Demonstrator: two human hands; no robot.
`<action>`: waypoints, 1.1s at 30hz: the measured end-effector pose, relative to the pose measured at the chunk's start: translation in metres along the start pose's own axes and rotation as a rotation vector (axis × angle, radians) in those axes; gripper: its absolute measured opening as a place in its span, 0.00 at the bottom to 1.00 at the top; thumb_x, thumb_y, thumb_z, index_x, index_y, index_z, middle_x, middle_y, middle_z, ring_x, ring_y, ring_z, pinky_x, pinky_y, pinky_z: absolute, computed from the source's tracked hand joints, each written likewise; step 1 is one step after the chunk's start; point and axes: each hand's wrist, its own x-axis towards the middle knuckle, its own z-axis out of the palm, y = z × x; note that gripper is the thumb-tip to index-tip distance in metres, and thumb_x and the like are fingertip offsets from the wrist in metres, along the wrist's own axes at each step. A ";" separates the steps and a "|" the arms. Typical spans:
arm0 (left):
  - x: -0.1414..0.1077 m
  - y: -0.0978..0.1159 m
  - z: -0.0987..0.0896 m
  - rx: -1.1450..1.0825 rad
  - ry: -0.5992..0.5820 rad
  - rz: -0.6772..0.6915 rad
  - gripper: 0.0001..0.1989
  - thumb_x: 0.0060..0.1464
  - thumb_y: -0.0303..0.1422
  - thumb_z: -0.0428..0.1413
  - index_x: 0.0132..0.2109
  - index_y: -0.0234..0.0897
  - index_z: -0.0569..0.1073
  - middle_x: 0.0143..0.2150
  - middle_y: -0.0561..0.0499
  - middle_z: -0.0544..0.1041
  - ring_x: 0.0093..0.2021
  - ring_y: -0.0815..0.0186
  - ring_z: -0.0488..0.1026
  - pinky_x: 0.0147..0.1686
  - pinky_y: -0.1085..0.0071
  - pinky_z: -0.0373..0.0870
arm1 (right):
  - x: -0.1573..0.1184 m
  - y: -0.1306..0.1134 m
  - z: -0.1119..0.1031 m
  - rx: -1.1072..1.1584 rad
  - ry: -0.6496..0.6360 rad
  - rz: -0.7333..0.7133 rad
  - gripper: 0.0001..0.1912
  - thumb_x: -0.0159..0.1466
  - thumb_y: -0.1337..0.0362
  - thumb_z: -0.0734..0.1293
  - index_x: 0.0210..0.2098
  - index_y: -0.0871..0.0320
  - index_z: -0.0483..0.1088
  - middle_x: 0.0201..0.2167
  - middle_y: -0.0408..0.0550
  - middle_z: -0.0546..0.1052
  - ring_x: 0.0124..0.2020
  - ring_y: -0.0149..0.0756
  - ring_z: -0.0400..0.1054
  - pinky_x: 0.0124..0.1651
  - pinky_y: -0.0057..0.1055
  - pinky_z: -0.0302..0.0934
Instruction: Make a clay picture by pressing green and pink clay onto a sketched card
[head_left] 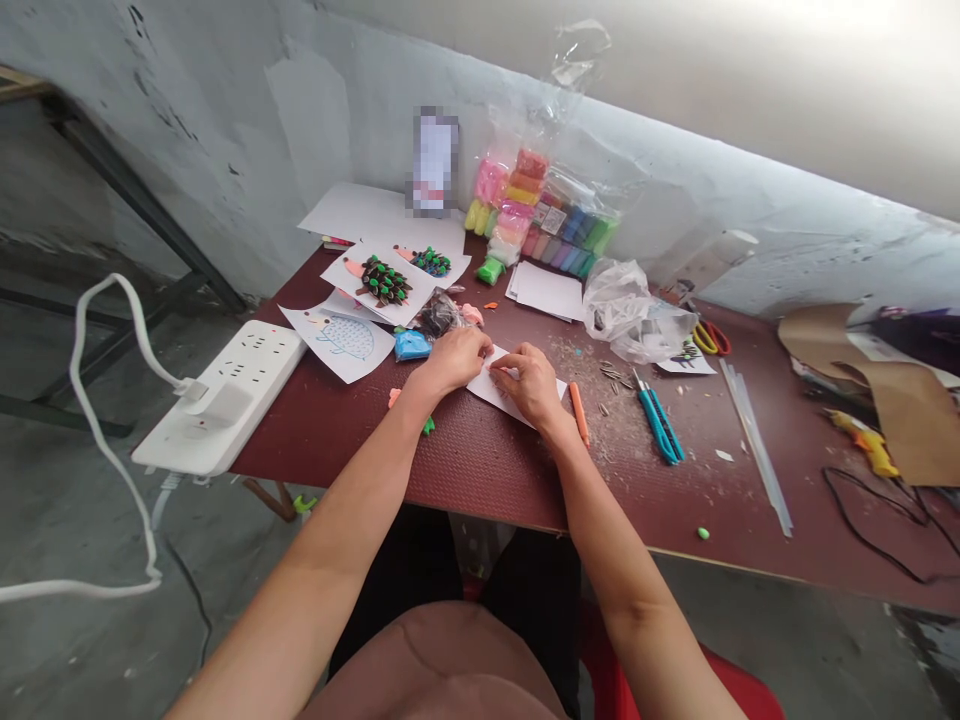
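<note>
A small white paper (504,395) lies on the dark red table (480,465) in front of me. My left hand (460,358) rests at its upper left edge, fingers bent together; what they hold, if anything, is too small to make out. On the paper's right part is my right hand (529,380), with thumb and fingertips drawn together; whatever is between them is hidden. An orange marker (579,412) lies just right of that hand. Blue clay in a wrapper (412,345) and a dark clay lump (441,314) sit beyond my left hand.
Hedgehog pictures (384,282) lie at the back left, near a power strip (225,395). Bagged coloured clay (570,235) leans on the wall. To the right are a teal cutter (660,420), scissors (711,338), clear glue sticks (756,445) and a yellow glue gun (866,442).
</note>
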 end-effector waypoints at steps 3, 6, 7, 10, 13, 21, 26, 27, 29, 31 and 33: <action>0.000 0.000 0.000 -0.008 0.004 0.008 0.17 0.61 0.24 0.55 0.51 0.37 0.84 0.48 0.43 0.85 0.48 0.57 0.80 0.49 0.67 0.73 | 0.000 -0.001 0.002 -0.007 0.009 -0.002 0.08 0.67 0.66 0.70 0.38 0.52 0.84 0.34 0.48 0.73 0.41 0.41 0.67 0.46 0.35 0.59; 0.000 -0.001 0.001 -0.007 0.002 0.009 0.16 0.61 0.25 0.55 0.51 0.37 0.84 0.48 0.43 0.85 0.48 0.58 0.80 0.49 0.67 0.73 | -0.001 -0.002 0.003 -0.017 0.021 -0.004 0.09 0.67 0.66 0.69 0.38 0.53 0.84 0.35 0.49 0.73 0.41 0.42 0.68 0.47 0.35 0.60; 0.001 -0.001 0.001 -0.003 -0.001 0.011 0.16 0.61 0.25 0.55 0.51 0.37 0.84 0.48 0.43 0.85 0.48 0.57 0.80 0.49 0.67 0.73 | -0.002 -0.001 0.003 -0.014 0.027 -0.005 0.09 0.67 0.65 0.69 0.39 0.53 0.84 0.35 0.49 0.74 0.41 0.42 0.68 0.47 0.36 0.60; 0.002 -0.003 0.002 0.008 -0.003 0.019 0.15 0.61 0.26 0.55 0.49 0.36 0.84 0.49 0.43 0.85 0.49 0.57 0.80 0.49 0.67 0.72 | -0.003 0.000 0.002 0.004 0.046 -0.003 0.10 0.68 0.63 0.69 0.44 0.52 0.84 0.36 0.50 0.74 0.41 0.42 0.68 0.47 0.36 0.61; 0.002 -0.004 0.003 0.004 0.000 0.011 0.15 0.61 0.26 0.55 0.49 0.38 0.84 0.48 0.44 0.85 0.49 0.58 0.80 0.49 0.68 0.72 | -0.003 0.001 0.003 0.004 0.027 -0.008 0.10 0.68 0.64 0.69 0.43 0.52 0.84 0.36 0.50 0.74 0.42 0.42 0.68 0.47 0.36 0.61; 0.003 -0.005 0.004 -0.027 0.004 0.007 0.14 0.61 0.26 0.56 0.49 0.38 0.84 0.47 0.45 0.85 0.47 0.59 0.80 0.48 0.69 0.72 | -0.003 0.002 0.006 0.028 0.063 -0.014 0.10 0.68 0.66 0.68 0.41 0.54 0.84 0.35 0.48 0.74 0.40 0.39 0.68 0.46 0.34 0.60; 0.002 -0.006 0.004 -0.063 0.014 0.011 0.15 0.61 0.25 0.57 0.50 0.36 0.84 0.48 0.44 0.85 0.48 0.58 0.80 0.49 0.68 0.72 | -0.009 0.012 -0.002 0.049 0.137 0.008 0.15 0.66 0.71 0.65 0.43 0.56 0.83 0.36 0.49 0.74 0.40 0.40 0.68 0.47 0.34 0.61; 0.001 -0.006 0.004 -0.065 0.012 0.011 0.15 0.61 0.26 0.56 0.50 0.36 0.84 0.48 0.43 0.85 0.48 0.57 0.80 0.50 0.68 0.72 | -0.010 0.012 -0.003 0.046 0.127 0.011 0.15 0.65 0.72 0.65 0.44 0.56 0.83 0.36 0.50 0.74 0.40 0.40 0.68 0.47 0.34 0.62; 0.001 -0.006 0.004 -0.065 0.011 0.014 0.15 0.62 0.26 0.56 0.51 0.36 0.84 0.48 0.43 0.85 0.49 0.57 0.80 0.51 0.68 0.72 | -0.011 0.010 -0.004 0.042 0.091 0.008 0.17 0.65 0.73 0.64 0.45 0.56 0.83 0.36 0.50 0.74 0.41 0.40 0.68 0.47 0.34 0.61; 0.001 -0.006 0.004 -0.061 0.012 0.019 0.15 0.61 0.25 0.56 0.51 0.36 0.84 0.49 0.44 0.85 0.50 0.57 0.79 0.52 0.68 0.72 | -0.010 0.007 -0.003 0.034 0.060 0.000 0.17 0.66 0.73 0.64 0.44 0.56 0.84 0.37 0.50 0.73 0.41 0.40 0.67 0.47 0.34 0.61; 0.002 -0.007 0.005 -0.059 0.009 0.022 0.16 0.61 0.25 0.57 0.52 0.36 0.84 0.49 0.44 0.85 0.50 0.58 0.79 0.53 0.68 0.72 | -0.009 0.005 -0.003 0.027 0.043 -0.006 0.15 0.67 0.72 0.64 0.41 0.55 0.84 0.37 0.50 0.73 0.41 0.39 0.67 0.47 0.34 0.60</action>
